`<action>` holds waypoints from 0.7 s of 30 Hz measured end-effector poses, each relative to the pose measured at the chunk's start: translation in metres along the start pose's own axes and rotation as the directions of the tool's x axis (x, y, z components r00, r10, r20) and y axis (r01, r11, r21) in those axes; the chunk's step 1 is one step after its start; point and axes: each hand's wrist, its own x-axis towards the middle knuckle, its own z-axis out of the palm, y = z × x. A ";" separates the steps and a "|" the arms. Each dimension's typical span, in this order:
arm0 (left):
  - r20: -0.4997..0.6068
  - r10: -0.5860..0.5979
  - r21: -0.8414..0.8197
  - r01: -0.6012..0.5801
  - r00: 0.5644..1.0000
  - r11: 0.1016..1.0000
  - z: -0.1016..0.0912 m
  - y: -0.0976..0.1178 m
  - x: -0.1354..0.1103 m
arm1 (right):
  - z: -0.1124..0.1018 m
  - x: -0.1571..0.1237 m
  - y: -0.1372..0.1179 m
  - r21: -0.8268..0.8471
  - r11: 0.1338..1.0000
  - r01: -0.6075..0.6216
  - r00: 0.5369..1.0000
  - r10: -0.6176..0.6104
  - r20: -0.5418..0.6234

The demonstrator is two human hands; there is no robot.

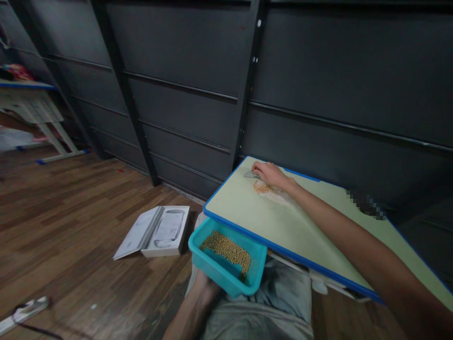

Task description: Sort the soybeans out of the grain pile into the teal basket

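Note:
My left hand (207, 285) supports a teal plastic basket (226, 278) from below, its fingers hidden under it. Tan, round beans that look like soybeans (228, 249) lie inside, spread mostly toward the far side. On the pale green tabletop (233, 203), my right hand (268, 173) is closed with curled fingers around the edge of a thin, see-through flat piece (250, 174). Just in front of that hand sits a small heap of beans (262, 187). A streak of fine, pale grains (280, 198) trails from the heap, partly behind my forearm.
A blue rim edges the table, which stands against a dark panelled wall (184, 47). An open white box (166, 231) lies on the wooden floor at left, and a white power strip (24, 312) farther left. Another table (28, 86) stands at far left. A pixelated patch covers something at right.

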 end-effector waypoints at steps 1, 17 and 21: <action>0.001 -0.002 -0.007 0.002 1.000 1.000 0.001 0.000 0.000 | -0.002 -0.003 -0.004 0.027 0.999 0.023 1.000 -0.023 0.007; 0.126 0.018 -0.065 -0.009 0.992 0.998 0.010 0.002 0.000 | -0.027 -0.042 -0.061 0.165 0.967 0.196 0.972 -0.214 0.099; 0.109 0.030 -0.078 -0.022 0.994 0.997 0.014 0.005 -0.001 | -0.029 -0.053 -0.068 0.183 0.961 0.208 0.967 -0.230 0.108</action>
